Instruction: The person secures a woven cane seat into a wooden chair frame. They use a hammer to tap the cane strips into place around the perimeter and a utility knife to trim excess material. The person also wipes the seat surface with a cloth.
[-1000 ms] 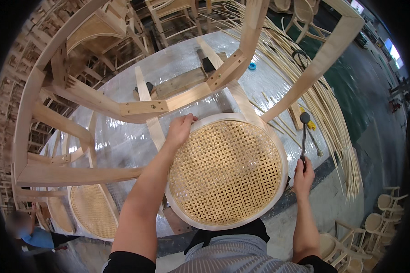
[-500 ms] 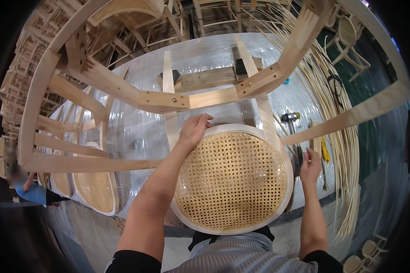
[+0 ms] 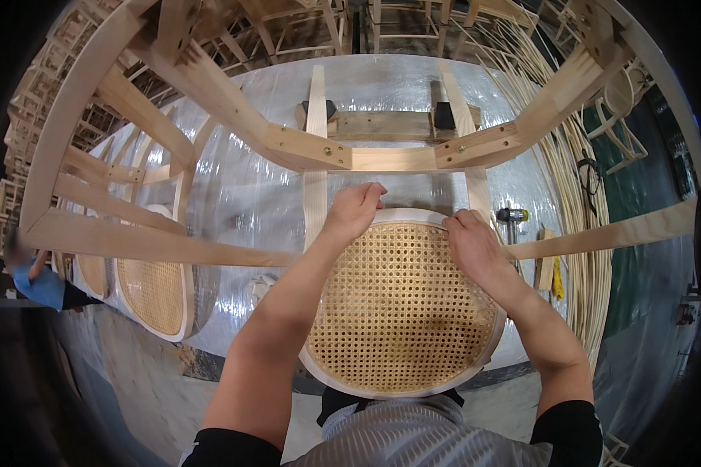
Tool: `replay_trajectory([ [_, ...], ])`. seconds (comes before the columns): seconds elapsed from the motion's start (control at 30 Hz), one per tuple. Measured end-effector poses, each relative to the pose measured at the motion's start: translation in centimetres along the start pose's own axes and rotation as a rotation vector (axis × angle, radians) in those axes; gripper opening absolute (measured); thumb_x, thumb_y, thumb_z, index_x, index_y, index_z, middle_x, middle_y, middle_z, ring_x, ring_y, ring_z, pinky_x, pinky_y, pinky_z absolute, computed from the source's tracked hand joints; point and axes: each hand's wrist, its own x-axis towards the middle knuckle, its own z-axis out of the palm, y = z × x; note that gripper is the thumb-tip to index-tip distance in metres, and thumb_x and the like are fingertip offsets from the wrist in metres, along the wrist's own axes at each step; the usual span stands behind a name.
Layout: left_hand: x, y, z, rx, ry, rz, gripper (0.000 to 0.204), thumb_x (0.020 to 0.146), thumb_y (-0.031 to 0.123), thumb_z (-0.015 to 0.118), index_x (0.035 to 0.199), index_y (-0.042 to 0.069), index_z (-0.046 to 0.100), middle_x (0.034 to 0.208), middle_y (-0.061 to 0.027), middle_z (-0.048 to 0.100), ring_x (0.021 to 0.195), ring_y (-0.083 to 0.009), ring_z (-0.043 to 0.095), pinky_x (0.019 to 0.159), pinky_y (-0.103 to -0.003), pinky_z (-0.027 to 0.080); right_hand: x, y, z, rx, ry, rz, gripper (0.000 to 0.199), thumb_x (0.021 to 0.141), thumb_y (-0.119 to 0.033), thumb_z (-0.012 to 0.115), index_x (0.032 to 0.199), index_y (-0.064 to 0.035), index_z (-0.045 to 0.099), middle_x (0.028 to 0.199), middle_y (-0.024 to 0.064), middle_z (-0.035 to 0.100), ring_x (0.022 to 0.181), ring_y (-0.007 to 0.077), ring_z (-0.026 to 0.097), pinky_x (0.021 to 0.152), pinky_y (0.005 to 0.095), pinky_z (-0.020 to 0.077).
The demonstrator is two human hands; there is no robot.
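In front of me a round woven cane panel (image 3: pixel 401 311) in a pale wooden rim (image 3: pixel 343 383) is joined to an upturned bare wooden chair frame (image 3: pixel 393 159). My left hand (image 3: pixel 354 212) rests at the panel's far left rim, its fingers curled closed with the tips beyond the rim. Over the far right rim, my right hand (image 3: pixel 479 251) bends its fingers down onto the edge between rim and weave. Whatever lies in either hand's fingers is too small or hidden to make out.
A hammer (image 3: pixel 512 216) lies right of the chair, near a wood block (image 3: pixel 544 271) and a yellow-handled tool (image 3: pixel 558 279). Long cane strips (image 3: pixel 592 288) run down the table's right side. Another chair with a cane panel (image 3: pixel 152 292) stands left. A person (image 3: pixel 43 280) is at far left.
My right hand has moved left from beside the hammer onto the panel's far right rim. The left hand stays at the far left rim. The view has shifted slightly.
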Motion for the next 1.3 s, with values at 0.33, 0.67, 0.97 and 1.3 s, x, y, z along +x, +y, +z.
replay_trajectory([
  [0.33, 0.0, -0.4, -0.4, 0.170, -0.022, 0.060, 0.047, 0.107, 0.039, 0.049, 0.117, 0.003, 0.078, 0.100, -0.0198, 0.079, 0.096, -0.0365, 0.075, 0.091, -0.044, 0.057, 2.2, -0.9, 0.4, -0.138, -0.191, -0.026, 0.020, 0.088, 0.000, 0.062, 0.108, 0.0037, 0.060, 0.106, 0.0232, 0.064, 0.103, 0.0401, 0.065, 0.091, 0.0484, 0.0570],
  [0.67, -0.1, 1.0, -0.2, 0.247, -0.131, 0.067, 0.043, 0.105, 0.038, 0.055, 0.112, 0.003, 0.078, 0.102, -0.0248, 0.076, 0.098, -0.0461, 0.071, 0.088, -0.050, 0.056, 2.1, 0.3, 0.7, -0.078, -0.093, -0.098, 0.019, 0.092, -0.017, 0.072, 0.100, -0.0042, 0.061, 0.097, 0.0160, 0.062, 0.093, 0.0381, 0.065, 0.079, 0.0491, 0.0559],
  [0.97, -6.7, 1.5, -0.7, -0.026, 0.395, 0.551, 0.018, 0.099, 0.017, 0.069, 0.109, 0.004, 0.078, 0.101, -0.0161, 0.077, 0.086, -0.0340, 0.072, 0.079, -0.041, 0.058, 2.6, 0.4, 3.3, -0.161, 0.084, -0.193, 0.020, 0.094, -0.027, 0.073, 0.094, -0.0110, 0.061, 0.093, 0.0090, 0.059, 0.089, 0.0320, 0.063, 0.068, 0.0468, 0.0549],
  [1.3, -24.1, -12.0, -9.5, 0.641, 0.789, -0.321, 0.031, 0.091, 0.014, 0.078, 0.120, 0.005, 0.071, 0.105, -0.0213, 0.071, 0.095, -0.0376, 0.069, 0.088, -0.047, 0.056, 4.4, 0.3, 1.6, -0.093, -0.086, -0.247, 0.023, 0.102, -0.030, 0.066, 0.094, -0.0091, 0.062, 0.091, 0.0117, 0.063, 0.090, 0.0341, 0.067, 0.073, 0.0484, 0.0561],
])
